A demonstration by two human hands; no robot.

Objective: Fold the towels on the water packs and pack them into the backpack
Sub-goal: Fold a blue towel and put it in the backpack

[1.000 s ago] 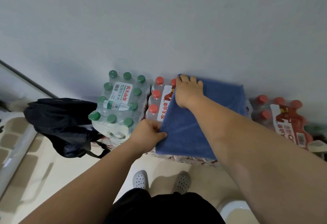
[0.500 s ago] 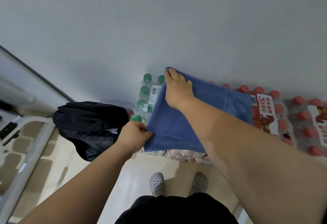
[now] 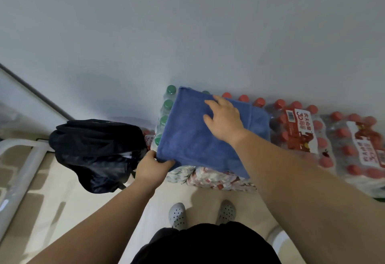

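A folded blue towel (image 3: 187, 136) lies flat on top of the shrink-wrapped water packs (image 3: 300, 132) against the wall. My left hand (image 3: 152, 165) pinches the towel's near left corner. My right hand (image 3: 225, 122) rests palm down on the towel's upper middle, fingers spread. The black backpack (image 3: 95, 151) slumps on the floor just left of the packs, close to my left hand. Green-capped bottles (image 3: 166, 107) show along the towel's left edge.
Red-capped bottle packs (image 3: 354, 149) stretch to the right along the grey wall. A white rail (image 3: 23, 170) runs along the floor at far left. My feet in grey perforated clogs (image 3: 177, 214) stand on the beige floor below the packs.
The towel has slid left over the green-capped pack. My right hand has come off its far left corner and now lies flat nearer the middle. My left hand keeps the near corner.
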